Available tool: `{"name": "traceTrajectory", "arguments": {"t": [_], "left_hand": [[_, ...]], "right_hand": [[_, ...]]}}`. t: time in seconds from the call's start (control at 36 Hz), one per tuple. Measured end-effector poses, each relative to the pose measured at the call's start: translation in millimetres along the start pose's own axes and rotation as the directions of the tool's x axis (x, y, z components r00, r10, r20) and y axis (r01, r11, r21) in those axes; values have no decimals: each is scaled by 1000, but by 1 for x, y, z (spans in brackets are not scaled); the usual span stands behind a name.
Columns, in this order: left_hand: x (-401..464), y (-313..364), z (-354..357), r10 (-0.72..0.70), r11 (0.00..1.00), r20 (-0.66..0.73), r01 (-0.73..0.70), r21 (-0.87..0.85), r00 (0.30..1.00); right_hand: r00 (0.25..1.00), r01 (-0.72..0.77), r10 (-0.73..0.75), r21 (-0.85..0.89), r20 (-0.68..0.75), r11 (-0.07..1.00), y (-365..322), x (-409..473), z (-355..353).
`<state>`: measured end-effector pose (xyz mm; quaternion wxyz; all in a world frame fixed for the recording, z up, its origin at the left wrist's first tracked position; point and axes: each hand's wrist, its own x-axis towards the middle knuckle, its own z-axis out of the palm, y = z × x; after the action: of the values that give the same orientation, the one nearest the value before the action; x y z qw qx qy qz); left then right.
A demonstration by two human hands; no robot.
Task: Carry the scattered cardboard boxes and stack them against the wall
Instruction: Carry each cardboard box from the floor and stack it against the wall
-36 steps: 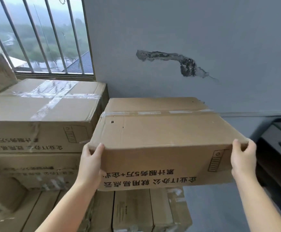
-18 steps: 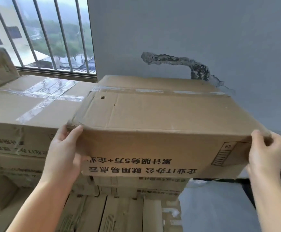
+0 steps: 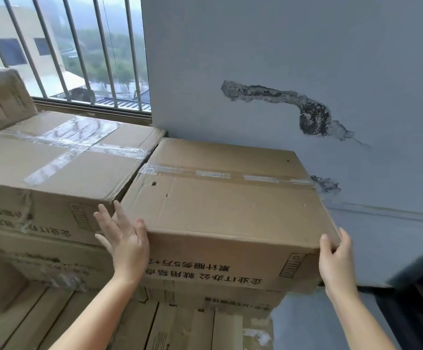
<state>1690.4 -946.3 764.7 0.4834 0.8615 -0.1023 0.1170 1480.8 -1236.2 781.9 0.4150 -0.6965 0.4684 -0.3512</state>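
The cardboard box (image 3: 225,213) now sits lower, atop the stack against the wall (image 3: 281,59). The left hand (image 3: 124,238) has opened flat against its side; the right hand (image 3: 335,258) still grips the corner.

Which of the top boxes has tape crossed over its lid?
The left box beneath the window: clear tape forms a cross on top. The box between the hands has one strip running across.

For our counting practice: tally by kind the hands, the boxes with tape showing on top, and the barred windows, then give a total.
Hands: 2, left hand, right hand
Taped boxes: 2, held box, neighbouring box
Barred windows: 1
Total: 5
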Motion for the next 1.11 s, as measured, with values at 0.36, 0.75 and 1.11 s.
{"name": "traceTrajectory", "arguments": {"t": [0.36, 0.75, 1.11], "left_hand": [[72, -5, 16, 95, 920, 86, -120, 374, 992], [65, -2, -10, 68, 938, 221, -138, 319, 973], [-84, -43, -128, 192, 933, 432, -27, -360, 881]], "right_hand": [[992, -67, 76, -87, 102, 994, -32, 36, 37], [974, -11, 53, -185, 222, 983, -31, 24, 14], [935, 74, -100, 88, 341, 993, -1, -211, -20]]}}
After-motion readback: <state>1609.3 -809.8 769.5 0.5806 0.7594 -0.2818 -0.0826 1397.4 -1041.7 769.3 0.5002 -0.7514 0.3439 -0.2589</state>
